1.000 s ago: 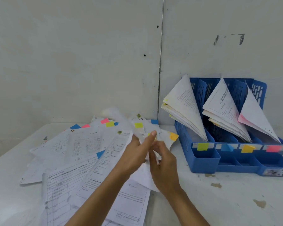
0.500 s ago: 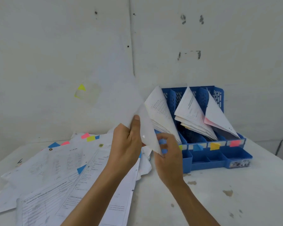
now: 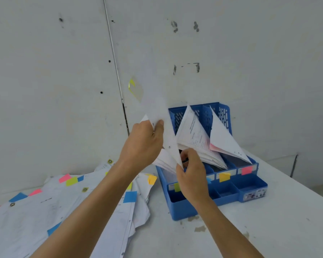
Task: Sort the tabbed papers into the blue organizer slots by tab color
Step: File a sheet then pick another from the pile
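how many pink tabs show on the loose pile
2 pink tabs: one beside a green tab at the far edge, one farther left by a blue tab. Others may be hidden.

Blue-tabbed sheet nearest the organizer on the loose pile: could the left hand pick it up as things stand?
Probably not yet: the left hand grips the yellow-tabbed sheet. Nothing covers the blue-tabbed sheet, though, right beside that forearm.

No text can be read. The white printed sheet (image 3: 194,131) standing in the blue plastic organizer (image 3: 183,209) carries dark heading lines, too blurred to make out. The small white sticker (image 3: 254,195) on its front right corner shows illegible dark marks. Print on the loose white papers (image 3: 45,211) beside it is equally faint.
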